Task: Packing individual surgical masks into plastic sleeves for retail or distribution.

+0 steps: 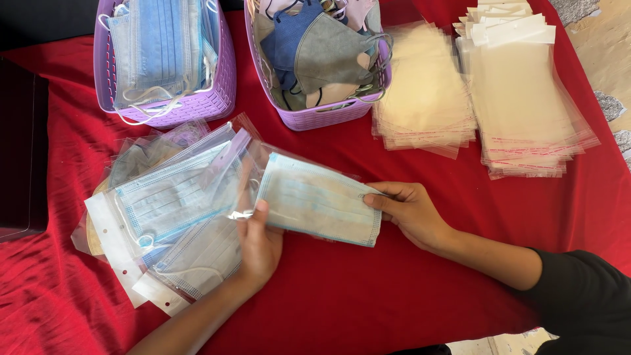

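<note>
Both hands hold a light blue face mask (320,204) in a clear sleeve over the red cloth (368,289): the left hand (257,246) pinches its near end, the right hand (413,212) its far end. Behind, one purple basket (197,102) holds blue pleated masks and another basket (315,113) holds grey, navy and beige ones.

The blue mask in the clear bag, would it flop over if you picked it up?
Probably. The mask looks like thin pleated cloth, so it likely bends and weighs little. Its clear bag is shiny and crinkled, so it may feel slippery. The left hand and right hand each hold an end.
</note>
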